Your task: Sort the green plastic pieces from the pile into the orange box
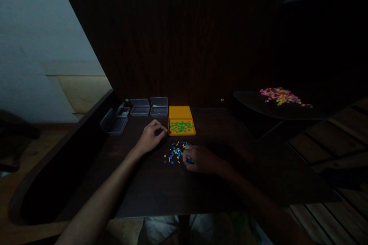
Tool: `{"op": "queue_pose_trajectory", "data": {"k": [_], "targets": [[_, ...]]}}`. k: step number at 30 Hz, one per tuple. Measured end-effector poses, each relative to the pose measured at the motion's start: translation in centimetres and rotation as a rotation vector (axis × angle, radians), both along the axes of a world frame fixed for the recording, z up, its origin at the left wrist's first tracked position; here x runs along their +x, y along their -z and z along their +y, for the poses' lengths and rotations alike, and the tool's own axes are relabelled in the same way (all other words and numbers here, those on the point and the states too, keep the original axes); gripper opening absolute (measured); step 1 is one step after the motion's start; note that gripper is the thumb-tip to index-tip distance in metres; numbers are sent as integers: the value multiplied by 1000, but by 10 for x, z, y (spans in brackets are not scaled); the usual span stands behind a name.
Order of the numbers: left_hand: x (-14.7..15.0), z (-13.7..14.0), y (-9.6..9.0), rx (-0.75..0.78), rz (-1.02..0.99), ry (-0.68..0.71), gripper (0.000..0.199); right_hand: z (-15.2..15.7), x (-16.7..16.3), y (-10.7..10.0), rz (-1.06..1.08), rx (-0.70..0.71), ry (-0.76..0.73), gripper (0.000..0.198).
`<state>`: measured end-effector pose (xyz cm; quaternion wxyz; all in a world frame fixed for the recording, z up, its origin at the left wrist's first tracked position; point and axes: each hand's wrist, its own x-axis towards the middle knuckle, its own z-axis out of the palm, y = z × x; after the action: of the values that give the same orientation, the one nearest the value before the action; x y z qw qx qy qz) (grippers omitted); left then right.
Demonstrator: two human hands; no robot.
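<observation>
My left hand [151, 136] rests on the table with its fingers curled and closed, the fingertips at the left edge of an open yellow box [179, 112]. Whether they grip the box or something small does not show. Small green plastic pieces [181, 126] lie spread in the box's lower half. In front of the box is a loose pile of tiny blue, white and yellow pieces [176, 152]. My right hand [201, 159] is at the pile's right side, covering part of it. Its fingers are bent and pinched together; what is between them is hidden.
Several open clear plastic cases [140, 110] stand along the back left of the dark wooden table [161, 191]. A raised side wall [66, 153] bounds it on the left. On a shelf [253, 103] at the right lies a heap of pink, orange and yellow pieces [280, 95].
</observation>
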<state>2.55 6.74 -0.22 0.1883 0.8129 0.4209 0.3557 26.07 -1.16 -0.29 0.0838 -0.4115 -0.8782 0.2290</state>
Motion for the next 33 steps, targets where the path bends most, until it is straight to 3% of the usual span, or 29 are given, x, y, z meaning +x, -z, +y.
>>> {"op": "queue_pose_trajectory", "data": {"k": [6,21,27,33], "targets": [[1,-10,0,33,76,165,18,-2,-2,-4,1,-39,9,7],[4,-15,12,236,434,194,24,-2,-3,-3,17,-28,14,8],[4,-15,10,250,468,185,24,4,5,-11,123,45,0,7],[3,-16,6,264,484,184,25,47,25,-30,184,175,250,13]]}}
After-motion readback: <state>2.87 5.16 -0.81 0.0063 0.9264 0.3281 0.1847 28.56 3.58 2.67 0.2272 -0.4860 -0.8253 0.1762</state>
